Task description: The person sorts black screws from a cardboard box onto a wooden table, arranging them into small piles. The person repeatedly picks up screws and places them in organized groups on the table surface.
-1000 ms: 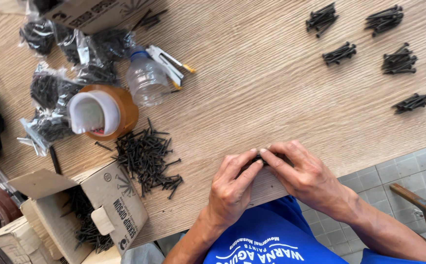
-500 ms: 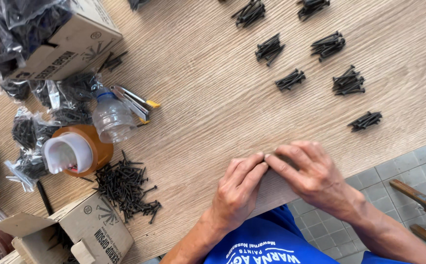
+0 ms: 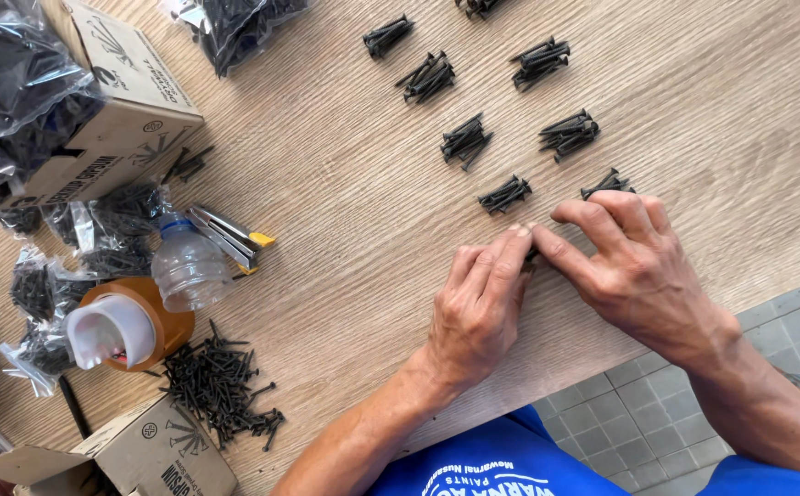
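Left hand (image 3: 478, 308) and right hand (image 3: 634, 262) are meeting at centre right, fingertips pinching a small bundle of black screws (image 3: 532, 252) against the light wooden surface (image 3: 326, 184).

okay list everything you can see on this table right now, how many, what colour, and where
screw bundles: about eight, black, in rows at top centre and right
loose screw pile: one, black, lower left
cardboard boxes: two, brown, one upper left, one at the bottom left edge
bagged screws: several clear bags of black screws, along the left side and top
tape roll: one, brown with white core, left
plastic bottle: one, clear, beside the tape roll
stapler-like tool: one, metal with yellow tip, right of the bottle
table: one, light wood
left hand: fingertips pinching small black screws
right hand: fingertips meeting the left's
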